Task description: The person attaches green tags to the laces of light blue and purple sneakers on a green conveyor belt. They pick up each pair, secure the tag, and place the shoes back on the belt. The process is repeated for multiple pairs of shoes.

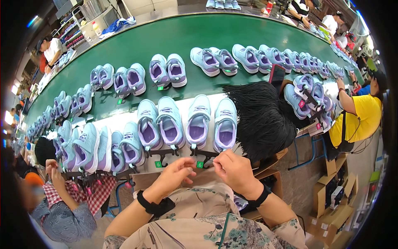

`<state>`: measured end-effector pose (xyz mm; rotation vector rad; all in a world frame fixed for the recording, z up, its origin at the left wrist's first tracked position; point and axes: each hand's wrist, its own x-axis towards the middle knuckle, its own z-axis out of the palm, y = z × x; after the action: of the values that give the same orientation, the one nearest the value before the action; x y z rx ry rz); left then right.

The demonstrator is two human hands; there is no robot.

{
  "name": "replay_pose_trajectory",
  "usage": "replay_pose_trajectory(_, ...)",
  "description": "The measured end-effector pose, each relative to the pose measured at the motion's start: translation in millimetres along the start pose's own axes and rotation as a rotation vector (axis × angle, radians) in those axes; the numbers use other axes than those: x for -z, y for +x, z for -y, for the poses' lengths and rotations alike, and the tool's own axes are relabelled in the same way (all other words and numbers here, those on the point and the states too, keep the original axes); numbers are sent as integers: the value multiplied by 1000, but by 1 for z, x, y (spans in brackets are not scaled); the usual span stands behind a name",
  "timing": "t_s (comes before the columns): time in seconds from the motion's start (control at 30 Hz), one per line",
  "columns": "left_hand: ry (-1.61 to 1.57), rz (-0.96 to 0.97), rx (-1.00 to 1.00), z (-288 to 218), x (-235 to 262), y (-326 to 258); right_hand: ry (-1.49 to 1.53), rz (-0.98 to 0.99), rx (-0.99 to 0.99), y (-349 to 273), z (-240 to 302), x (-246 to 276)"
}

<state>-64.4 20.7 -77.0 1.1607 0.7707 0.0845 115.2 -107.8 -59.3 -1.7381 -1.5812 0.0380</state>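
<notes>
Worker's view over a green conveyor (174, 37) carrying light blue and lilac children's shoes in pairs. At far left, a co-worker in a plaid shirt (89, 195) sits by another cluster of shoes (89, 147). Left hand (176, 174): fingers curled together near a small green tag (200, 164); whether they pinch it or the cord beside it cannot be told. The tag hangs at the near edge of the white board (120, 120), just below the pair of shoes (210, 124), which lies heels toward the worker and is joined by a black hanger (198, 152). Right hand (236, 168): fingertips pressed together just right of the tag, seemingly pinching something thin; the item itself is too small to see. To its right, a bundle of black cords (263, 116). Judged handling: the tag is light and flimsy, best held by its edges; the shoes are light and soft-topped, easiest gripped at the heel or by the hanger.
</notes>
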Motion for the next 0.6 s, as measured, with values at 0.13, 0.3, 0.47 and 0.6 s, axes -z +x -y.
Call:
replay_pose_trajectory(0.13, -200, 119, 98, -4, 11, 7, -112, 21, 35, 1, 3, 1)
replay_pose_trajectory(0.3, -289, 178, 138, -7, 13, 12, -146, 62, 56, 4, 6, 3)
replay_pose_trajectory(0.47, -252, 199, 207, -11, 5, 30, -202, 153, 79, 10, 10, 7)
replay_pose_trajectory(0.6, -331, 308, 334, -13, 1, 48, -297, 217, 128, 16, 14, 8)
